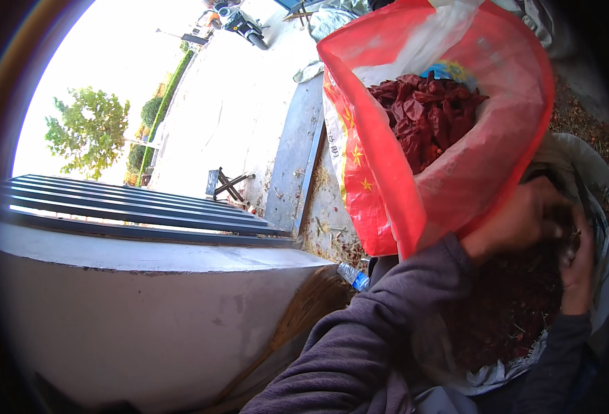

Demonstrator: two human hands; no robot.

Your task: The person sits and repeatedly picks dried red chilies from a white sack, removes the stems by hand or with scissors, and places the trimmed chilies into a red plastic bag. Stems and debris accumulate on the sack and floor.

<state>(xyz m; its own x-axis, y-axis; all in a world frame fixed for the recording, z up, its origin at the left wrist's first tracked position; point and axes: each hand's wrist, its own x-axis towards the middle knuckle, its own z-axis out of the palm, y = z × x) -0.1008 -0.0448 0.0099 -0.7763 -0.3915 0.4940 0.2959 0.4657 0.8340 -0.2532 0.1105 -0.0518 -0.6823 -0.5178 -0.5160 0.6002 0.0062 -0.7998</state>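
My left hand [524,220] reaches across the lower right edge of a red and white woven plastic sack, its fingers curled and blurred. Close against it is my right hand [578,264], palm turned inward. A small brownish dried piece [575,236] shows between the hands; which fingers grip it is unclear. Beneath them lies a shaded, dark red heap of dried peppers and stem bits [511,310], in or on a pale woven sack [607,290]. Whole dried red chili peppers [429,116] fill the open red sack [369,207] beyond my left hand.
A plastic bottle [353,277] and a straw broom [304,305] are beside a low wall [154,321] topped by metal bars [144,212]. A folding stool [229,186] stands beyond. Plant scraps [581,116] litter the ground at right. A motorcycle [242,25] is farther off.
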